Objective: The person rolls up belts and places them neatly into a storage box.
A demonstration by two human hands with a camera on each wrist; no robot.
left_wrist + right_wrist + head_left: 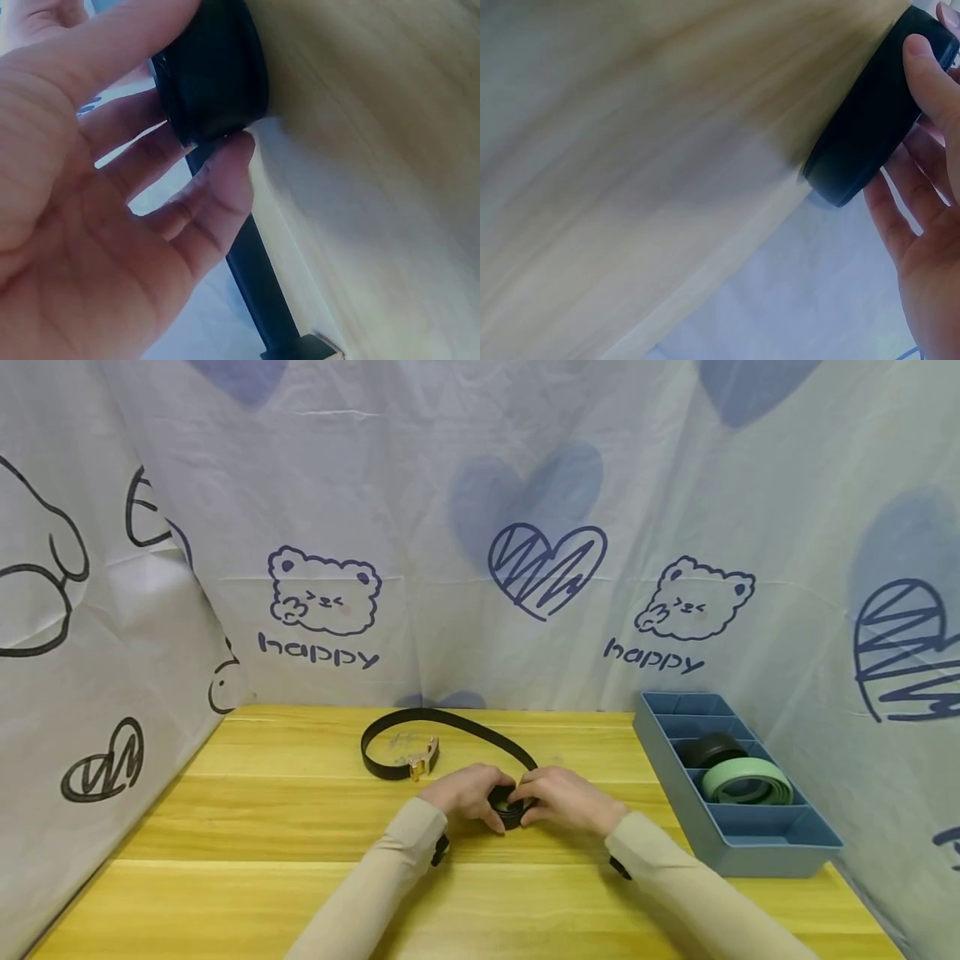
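A black belt stands on its edge on the table, one end wound into a coil and the rest looping back to the left. At its free end sits a gold-coloured buckle. My left hand grips the coil from the left, with thumb and fingers curled around it. From the right, my right hand holds the same coil. The right wrist view shows the thumb on the outer wrap of the coil. In the left wrist view, strap runs from behind the coil toward the buckle.
A blue-grey divided box stands on the right of the wooden table. Its compartments hold a green coiled belt and a black coiled one. A printed white curtain hangs behind the table and along its sides.
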